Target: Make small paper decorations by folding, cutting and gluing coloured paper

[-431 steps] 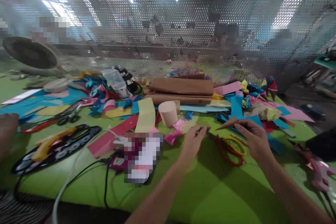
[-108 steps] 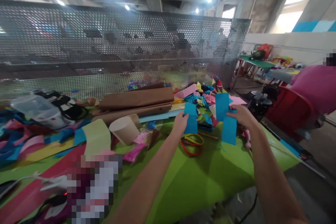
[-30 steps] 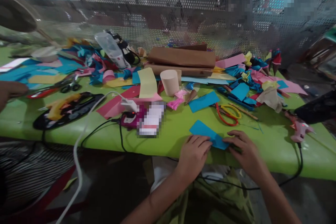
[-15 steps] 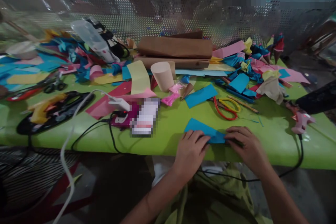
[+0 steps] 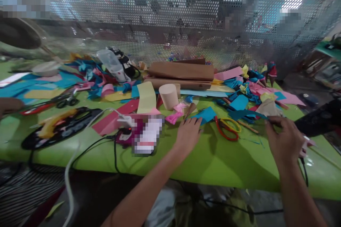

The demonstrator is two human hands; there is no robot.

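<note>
My left hand [image 5: 188, 134] reaches over the green table with its fingers stretched out, the tips at the near edge of a flat blue paper piece [image 5: 207, 115]. Farther right, my right hand [image 5: 286, 138] pinches one end of a blue paper strip [image 5: 246, 114], raised above the table. Between the hands lie scissors with red and yellow handles [image 5: 227, 127] and a wooden stick [image 5: 249, 127]. Pink wrapped bits [image 5: 174, 116] and a small brown cone [image 5: 190, 109] are just beyond my left hand.
On the green table [image 5: 213, 163] are a phone [image 5: 149, 134], a yellow glue gun [image 5: 54, 124] on a black tray, a paper tube [image 5: 168, 97], brown rolls [image 5: 181, 71] and paper scraps. A dark cylinder [image 5: 318, 118] stands right. Another person's hand [image 5: 10, 106] shows at far left.
My right hand has moved right and up with blue paper in it. My left hand has left the near paper and moved forward to another blue piece. The view has tilted up.
</note>
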